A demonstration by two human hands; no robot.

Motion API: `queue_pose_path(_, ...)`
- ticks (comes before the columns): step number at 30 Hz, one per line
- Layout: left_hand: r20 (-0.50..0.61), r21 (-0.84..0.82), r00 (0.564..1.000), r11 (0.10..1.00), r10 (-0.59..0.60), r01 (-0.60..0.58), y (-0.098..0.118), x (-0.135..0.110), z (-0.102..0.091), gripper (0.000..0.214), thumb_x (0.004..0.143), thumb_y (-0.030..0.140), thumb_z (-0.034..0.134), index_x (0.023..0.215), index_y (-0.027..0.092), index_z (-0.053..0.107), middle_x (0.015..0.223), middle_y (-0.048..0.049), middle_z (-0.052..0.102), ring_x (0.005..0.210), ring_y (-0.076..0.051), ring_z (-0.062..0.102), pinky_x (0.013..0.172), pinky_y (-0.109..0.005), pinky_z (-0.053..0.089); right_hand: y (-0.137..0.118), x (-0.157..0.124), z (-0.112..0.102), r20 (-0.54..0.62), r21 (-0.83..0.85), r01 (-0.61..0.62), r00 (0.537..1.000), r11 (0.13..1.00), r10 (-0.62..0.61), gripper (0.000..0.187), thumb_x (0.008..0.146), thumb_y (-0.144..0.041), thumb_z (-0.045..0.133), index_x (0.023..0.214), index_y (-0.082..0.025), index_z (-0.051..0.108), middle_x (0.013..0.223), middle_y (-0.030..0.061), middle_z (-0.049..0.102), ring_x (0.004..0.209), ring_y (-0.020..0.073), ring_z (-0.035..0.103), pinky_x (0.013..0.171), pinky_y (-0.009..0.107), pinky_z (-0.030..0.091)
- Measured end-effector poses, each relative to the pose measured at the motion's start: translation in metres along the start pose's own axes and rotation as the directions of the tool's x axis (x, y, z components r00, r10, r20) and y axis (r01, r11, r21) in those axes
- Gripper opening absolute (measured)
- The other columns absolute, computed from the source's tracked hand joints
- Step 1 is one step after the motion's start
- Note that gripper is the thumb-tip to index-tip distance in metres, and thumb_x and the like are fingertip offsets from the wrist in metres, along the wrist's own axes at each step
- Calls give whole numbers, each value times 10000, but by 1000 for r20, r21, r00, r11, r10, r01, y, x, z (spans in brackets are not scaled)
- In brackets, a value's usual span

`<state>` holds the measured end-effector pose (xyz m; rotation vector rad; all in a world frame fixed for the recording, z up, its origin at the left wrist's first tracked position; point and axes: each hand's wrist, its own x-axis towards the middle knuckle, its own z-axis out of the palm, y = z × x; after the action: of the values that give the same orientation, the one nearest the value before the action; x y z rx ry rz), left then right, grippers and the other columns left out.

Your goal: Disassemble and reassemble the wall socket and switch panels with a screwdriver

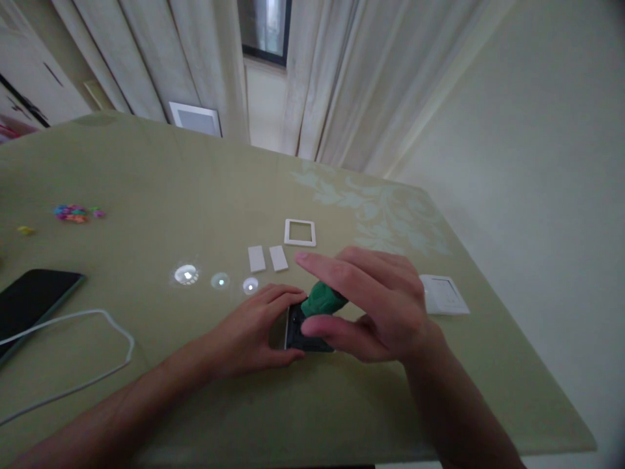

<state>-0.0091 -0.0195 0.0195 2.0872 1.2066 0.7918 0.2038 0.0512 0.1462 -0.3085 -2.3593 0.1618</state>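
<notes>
My left hand (258, 329) grips a small square black wall-switch module (295, 332) with a pale edge, thumb on the near side and fingers on the far side. Over the module, my right hand (375, 303) holds a screwdriver by its chunky green handle (322, 299). Its index finger and thumb are stretched out on either side of the handle. The screwdriver's tip cannot be made out. Just beyond my hands lie two white rectangular switch rockers, a left one (256, 258) and a right one (278, 258). Behind them is a white square frame (300, 232).
At the left are a dark phone (36, 299), a white cable (105, 312) and small colourful pieces (73, 213). A white square item (444, 294) lies right of my right hand. The green table (195, 182) reflects several lights; a wall and curtains stand beyond it.
</notes>
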Motion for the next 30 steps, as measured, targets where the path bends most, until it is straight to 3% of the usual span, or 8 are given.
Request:
queue_pose_path(3, 31, -4, 1000, 1000, 7, -7, 0, 0, 0, 608, 846, 435, 825, 1399, 374, 578, 1459, -34, 651, 1347, -358, 619, 1142, -518, 547, -1, -1, 0, 58, 62, -28, 998, 998, 24, 439, 1063, -271, 498, 1443, -96, 632, 1184, 125, 787, 959, 198, 758, 819, 328, 626)
queue_pose_path(7, 10, -20, 1000, 1000, -8, 8, -1, -2, 0, 696, 833, 435, 850, 1448, 362, 531, 1472, -48, 637, 1359, -353, 605, 1164, -519, 537, -1, -2, -1, -11, -57, -24, 1000, 998, 23, 409, 1024, -334, 648, 1366, -114, 687, 895, 40, 785, 739, 158, 715, 684, 284, 588)
queue_pose_path(10, 34, 3, 999, 1000, 6, -6, -1, -2, 0, 653, 840, 431, 849, 1420, 366, 554, 1476, -46, 627, 1361, -356, 604, 1162, -524, 535, -1, -2, -1, 73, 61, -59, 996, 996, 54, 485, 1065, -272, 455, 1503, -111, 586, 1160, 112, 788, 964, 197, 755, 820, 331, 626)
queue_pose_path(14, 40, -2, 999, 1000, -2, 2, -2, -2, 0, 690, 847, 450, 845, 1454, 382, 525, 1471, -39, 632, 1353, -357, 611, 1154, -522, 545, -2, -2, -2, -15, -92, -56, 998, 994, 55, 375, 1005, -281, 678, 1356, -153, 708, 851, 5, 780, 704, 137, 696, 684, 268, 582)
queue_pose_path(18, 22, -6, 1000, 1000, 14, -14, -4, -2, 2, 684, 845, 441, 842, 1451, 398, 527, 1467, -26, 634, 1355, -353, 610, 1164, -512, 535, -3, -1, -4, 44, -2, -58, 997, 998, 58, 418, 1032, -232, 531, 1407, -114, 674, 1180, 112, 787, 946, 188, 746, 804, 325, 618)
queue_pose_path(22, 25, -18, 1000, 1000, 11, -11, -4, -1, 2, 716, 838, 455, 845, 1472, 394, 519, 1480, -38, 628, 1366, -365, 603, 1176, -540, 523, -3, 0, -5, -32, -97, -41, 999, 994, 38, 322, 997, -244, 661, 1296, -156, 741, 884, 20, 778, 711, 134, 691, 661, 263, 574)
queue_pose_path(26, 36, -13, 999, 1000, 8, -8, -2, -1, 0, 656, 849, 461, 838, 1434, 399, 547, 1480, -33, 631, 1357, -360, 611, 1171, -536, 529, -2, 0, -5, 39, -14, -44, 998, 999, 44, 393, 1051, -250, 562, 1398, -110, 681, 1074, 90, 791, 887, 172, 739, 759, 294, 603)
queue_pose_path(30, 18, -19, 1000, 1000, 1, -1, -2, -1, 1, 717, 839, 451, 844, 1471, 377, 515, 1486, -44, 632, 1368, -365, 603, 1172, -536, 531, -2, -1, -5, -14, -96, -22, 1000, 995, 21, 367, 1019, -303, 659, 1324, -111, 727, 891, 43, 767, 752, 160, 706, 683, 289, 584)
